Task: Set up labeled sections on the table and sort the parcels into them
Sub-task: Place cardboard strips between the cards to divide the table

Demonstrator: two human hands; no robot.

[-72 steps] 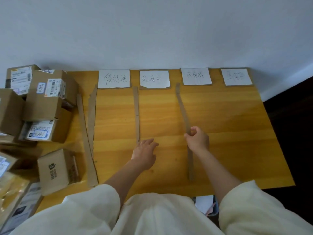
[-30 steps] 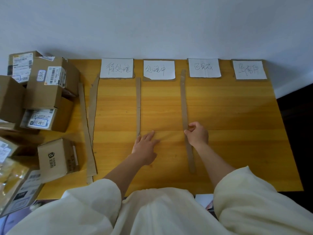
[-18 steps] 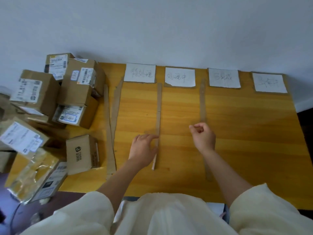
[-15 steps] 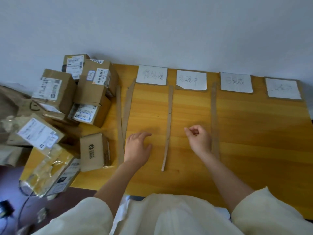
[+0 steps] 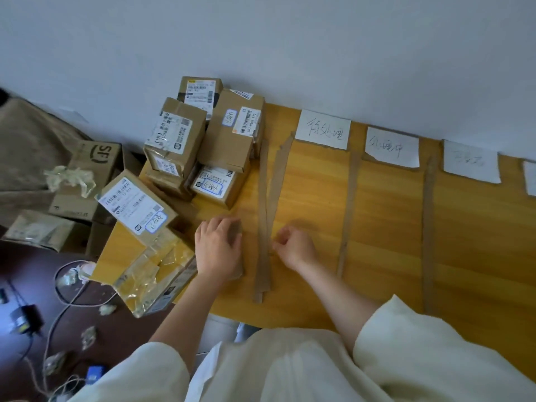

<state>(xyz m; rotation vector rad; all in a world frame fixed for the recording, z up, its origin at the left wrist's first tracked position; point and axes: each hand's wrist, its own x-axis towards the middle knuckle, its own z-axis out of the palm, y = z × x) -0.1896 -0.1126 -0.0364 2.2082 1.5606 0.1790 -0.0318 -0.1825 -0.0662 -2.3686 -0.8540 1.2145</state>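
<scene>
Left hand [image 5: 218, 250] lies flat, fingers spread, on a small carton [image 5: 238, 227]; right hand [image 5: 295, 246] pinches the spare cardboard strip [image 5: 263, 216] — lift it clear of its twin, lay it straight

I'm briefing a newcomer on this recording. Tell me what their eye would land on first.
First, the pile of parcels with white shipping labels, crowding the table's left end. Next, the row of handwritten paper labels along the wall edge of the wooden table, with cardboard strips marking sections. In front, the left hand rests on a small box beside the right hand.
</scene>
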